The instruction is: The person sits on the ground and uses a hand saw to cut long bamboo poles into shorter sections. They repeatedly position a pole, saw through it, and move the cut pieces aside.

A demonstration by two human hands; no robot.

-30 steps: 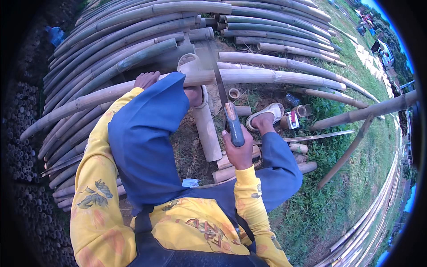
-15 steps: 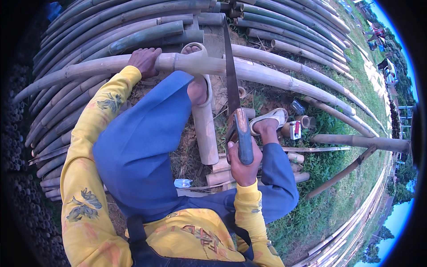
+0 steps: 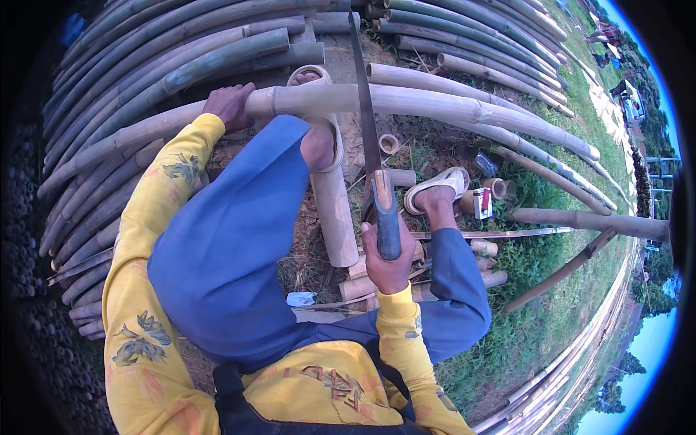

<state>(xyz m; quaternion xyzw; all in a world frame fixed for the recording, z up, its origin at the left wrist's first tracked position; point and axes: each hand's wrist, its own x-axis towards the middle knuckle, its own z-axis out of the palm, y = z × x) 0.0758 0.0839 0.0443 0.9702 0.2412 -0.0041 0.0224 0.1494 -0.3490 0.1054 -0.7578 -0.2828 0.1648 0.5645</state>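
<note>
A long pale bamboo pole (image 3: pixel 428 101) runs from left to right, crossing over my left sandal (image 3: pixel 336 138). My left hand (image 3: pixel 230 106) is wrapped around it, left of the foot. In my right hand (image 3: pixel 391 262) is the dark handle of a handsaw (image 3: pixel 367 119), its blade pointing away from me. That blade crosses the pole just right of the sandal; how deep it sits cannot be made out. Under the sandal lies a thick bamboo piece (image 3: pixel 335 225), pointing toward me.
Stacked bamboo poles (image 3: pixel 196 47) fill the far left, and more poles (image 3: pixel 471 43) lie at the far right. Short bamboo pieces (image 3: pixel 359 290), a cut ring (image 3: pixel 389 143) and a small white-and-red box (image 3: pixel 483 204) are on the ground. A propped bamboo beam (image 3: pixel 580 221) stands at right.
The pole has swung: its right end is farther from me and its left end nearer. The saw handle and both hands have shifted slightly left in view, both grips kept.
</note>
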